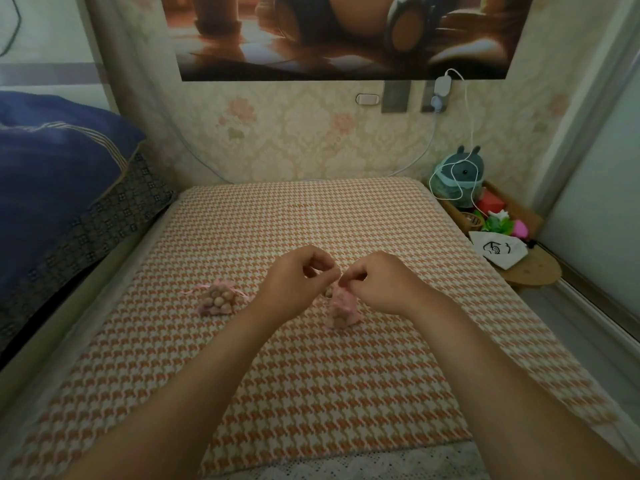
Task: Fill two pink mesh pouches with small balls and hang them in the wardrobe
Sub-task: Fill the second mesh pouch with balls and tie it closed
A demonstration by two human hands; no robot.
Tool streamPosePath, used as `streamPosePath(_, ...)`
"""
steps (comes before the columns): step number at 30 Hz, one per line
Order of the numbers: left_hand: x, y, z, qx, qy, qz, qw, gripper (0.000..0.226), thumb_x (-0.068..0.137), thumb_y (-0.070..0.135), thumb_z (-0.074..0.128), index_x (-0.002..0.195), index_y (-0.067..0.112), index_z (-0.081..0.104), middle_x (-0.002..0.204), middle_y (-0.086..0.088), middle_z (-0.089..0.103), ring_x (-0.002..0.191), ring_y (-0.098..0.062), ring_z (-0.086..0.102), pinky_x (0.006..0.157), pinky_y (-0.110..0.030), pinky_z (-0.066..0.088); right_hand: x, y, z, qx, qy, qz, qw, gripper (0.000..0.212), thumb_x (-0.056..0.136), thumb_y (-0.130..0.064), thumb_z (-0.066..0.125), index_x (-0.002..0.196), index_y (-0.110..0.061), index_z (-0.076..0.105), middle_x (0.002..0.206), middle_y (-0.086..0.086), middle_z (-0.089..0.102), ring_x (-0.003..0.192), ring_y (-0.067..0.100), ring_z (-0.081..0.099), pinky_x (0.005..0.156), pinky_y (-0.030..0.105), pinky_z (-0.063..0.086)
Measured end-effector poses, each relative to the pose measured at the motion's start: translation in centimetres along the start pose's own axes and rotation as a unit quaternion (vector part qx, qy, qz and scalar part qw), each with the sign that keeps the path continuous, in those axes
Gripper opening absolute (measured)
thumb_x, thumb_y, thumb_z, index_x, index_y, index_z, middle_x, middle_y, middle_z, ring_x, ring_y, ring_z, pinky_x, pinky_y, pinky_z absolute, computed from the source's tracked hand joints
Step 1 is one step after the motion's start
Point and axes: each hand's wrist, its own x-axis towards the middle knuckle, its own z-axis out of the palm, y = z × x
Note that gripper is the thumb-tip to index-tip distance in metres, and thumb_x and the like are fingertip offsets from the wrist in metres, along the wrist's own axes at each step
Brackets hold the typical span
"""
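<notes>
A pink mesh pouch point(341, 308) with small balls inside stands on the houndstooth cushion point(304, 375), just below my hands. My right hand point(377, 284) pinches the gathered top of this pouch. My left hand point(298, 282) has its fingers curled and pinches the pouch's drawstring beside the right hand's fingertips. A second pink mesh pouch point(218, 299), full of small beige balls and drawn closed, lies on the cushion to the left of my left hand, with its ribbon ends spread out.
A blue quilt point(52, 174) lies on the bed at the left. At the right stand a wooden box point(498, 216) with a plush toy and small items, a white drawstring bag point(500, 251), and a charger cable point(464, 140) hanging from the wall.
</notes>
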Motion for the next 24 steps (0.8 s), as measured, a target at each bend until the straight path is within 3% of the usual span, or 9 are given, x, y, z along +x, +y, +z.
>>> streamPosePath(4, -0.6, 1.3, 0.4, 0.089, -0.059, 0.027, 0.994, 0.010, 0.084, 0.034, 0.076, 0.086, 0.036, 0.067, 0.084, 0.022, 0.069, 0.072, -0.003, 0.063, 0.068, -0.027, 0.056, -0.2, 0.0, -0.3, -0.002, -0.007, 0.010, 1.000, 0.020, 0.093, -0.020, 0.062, 0.090, -0.026, 0.081, 0.078, -0.002, 0.075, 0.077, 0.021, 0.071, 0.071, 0.040, 0.059)
streamPosePath(8, -0.8, 1.4, 0.5, 0.159, -0.074, 0.034, 0.984, 0.010, 0.083, 0.041, 0.073, 0.091, 0.037, 0.069, 0.089, 0.023, 0.066, 0.071, 0.008, 0.055, 0.065, -0.021, 0.046, -0.4, 0.1, -0.4, -0.011, -0.008, 0.006, 1.000, 0.023, 0.092, -0.020, 0.061, 0.094, -0.030, 0.082, 0.084, -0.007, 0.076, 0.080, 0.016, 0.071, 0.078, 0.045, 0.062)
streamPosePath(10, -0.7, 1.5, 0.7, 0.189, -0.075, 0.038, 0.978, 0.015, 0.080, 0.044, 0.074, 0.093, 0.037, 0.071, 0.094, 0.018, 0.062, 0.080, 0.004, 0.051, 0.069, -0.022, 0.043, -0.5, 0.1, -0.4, -0.016, -0.009, 0.001, 1.000, 0.023, 0.092, -0.021, 0.062, 0.092, -0.029, 0.083, 0.084, -0.004, 0.077, 0.080, 0.020, 0.072, 0.078, 0.048, 0.062)
streamPosePath(12, -0.7, 1.7, 0.6, 0.205, -0.089, 0.011, 0.975, 0.017, 0.080, 0.044, 0.073, 0.095, 0.037, 0.071, 0.099, 0.016, 0.058, 0.085, -0.001, 0.054, 0.073, -0.026, 0.049, -0.5, 0.0, -0.4, -0.018, -0.011, -0.003, 1.000, 0.022, 0.093, -0.021, 0.062, 0.093, -0.028, 0.083, 0.085, -0.003, 0.077, 0.080, 0.022, 0.072, 0.077, 0.049, 0.062)
streamPosePath(15, -0.7, 1.9, 0.4, 0.210, -0.112, -0.045, 0.970, 0.018, 0.081, 0.043, 0.068, 0.097, 0.038, 0.073, 0.101, 0.018, 0.067, 0.080, -0.004, 0.064, 0.074, -0.034, 0.058, -0.5, -0.3, -0.5, -0.015, -0.011, -0.010, 1.000, 0.025, 0.095, -0.019, 0.060, 0.099, -0.029, 0.083, 0.092, -0.010, 0.077, 0.081, 0.012, 0.070, 0.080, 0.042, 0.061)
streamPosePath(18, -0.7, 2.1, 0.2, 0.201, -0.109, -0.064, 0.972, 0.018, 0.084, 0.032, 0.068, 0.100, 0.032, 0.075, 0.099, 0.014, 0.072, 0.078, -0.002, 0.067, 0.075, -0.031, 0.060, -0.2, -0.1, -0.2, 0.024, 0.000, -0.018, 1.000, 0.025, 0.096, -0.017, 0.060, 0.108, -0.029, 0.078, 0.095, -0.012, 0.073, 0.081, 0.009, 0.069, 0.080, 0.036, 0.061)
streamPosePath(20, -0.7, 2.3, -0.2, 0.188, -0.106, -0.066, 0.974, 0.019, 0.085, 0.022, 0.068, 0.102, 0.025, 0.076, 0.098, 0.011, 0.073, 0.078, -0.002, 0.067, 0.070, -0.023, 0.058, 0.0, 0.2, 0.0, 0.081, 0.017, -0.011, 0.997, 0.025, 0.098, -0.017, 0.058, 0.113, -0.032, 0.071, 0.097, -0.007, 0.072, 0.075, 0.013, 0.070, 0.071, 0.035, 0.061)
streamPosePath(22, -0.9, 2.6, -0.9, 0.180, -0.107, -0.071, 0.975, 0.020, 0.085, 0.014, 0.066, 0.099, 0.022, 0.077, 0.092, 0.009, 0.073, 0.074, -0.007, 0.069, 0.064, -0.023, 0.059, 0.3, 0.6, 0.4, 0.102, 0.034, -0.001, 0.994, 0.024, 0.100, -0.018, 0.056, 0.114, -0.035, 0.064, 0.099, -0.004, 0.071, 0.071, 0.016, 0.069, 0.060, 0.031, 0.054)
streamPosePath(24, -0.9, 2.7, -1.8, 0.181, -0.111, -0.079, 0.974, 0.022, 0.083, 0.010, 0.065, 0.096, 0.022, 0.077, 0.087, 0.010, 0.072, 0.071, -0.011, 0.070, 0.059, -0.022, 0.058, 0.4, 1.0, 0.9, 0.082, 0.040, 0.001, 0.996, 0.023, 0.102, -0.019, 0.054, 0.117, -0.034, 0.063, 0.100, -0.006, 0.069, 0.074, 0.015, 0.068, 0.060, 0.029, 0.052)
